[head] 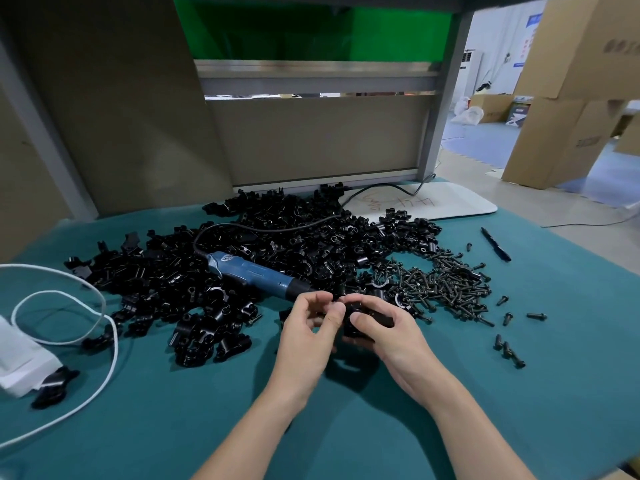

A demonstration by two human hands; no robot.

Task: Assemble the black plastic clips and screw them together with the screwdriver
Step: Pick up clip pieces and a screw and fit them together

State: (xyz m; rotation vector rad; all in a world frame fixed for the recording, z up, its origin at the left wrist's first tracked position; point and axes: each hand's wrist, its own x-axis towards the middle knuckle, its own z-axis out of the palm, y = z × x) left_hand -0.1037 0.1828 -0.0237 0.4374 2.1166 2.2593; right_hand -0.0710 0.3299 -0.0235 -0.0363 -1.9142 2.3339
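**Clip assembly counter: contents, near to far**

- Nearest is the right grip (391,336), a bare hand. Its fingers and thumb are wrapped round one black plastic clip (362,318), held just above the teal counter (346,427).
- Beside it is the left grip (306,329), also a bare hand. Thumb and forefinger are curled and pinch the same clip at its upper left edge. Anything between the tips is too small to tell.
- At the left edge a white cord (116,351) lies looped on the counter. Next to it is a white bag (17,362) with black parts at its mouth.
- Right of the hands lie loose screws (509,351), then a screw pile (446,285) that touches the clip heap.
- Just beyond the hands, a blue electric screwdriver (252,271) lies on the heap of black clips (277,230). Its bit end points toward the left grip, and its black cable curls back over the heap.
- At the far right is a black pen (496,244).
- Behind the heap is a white board (450,202) with red scribble.
- Past the counter, cardboard boxes (571,98) stand on the floor.
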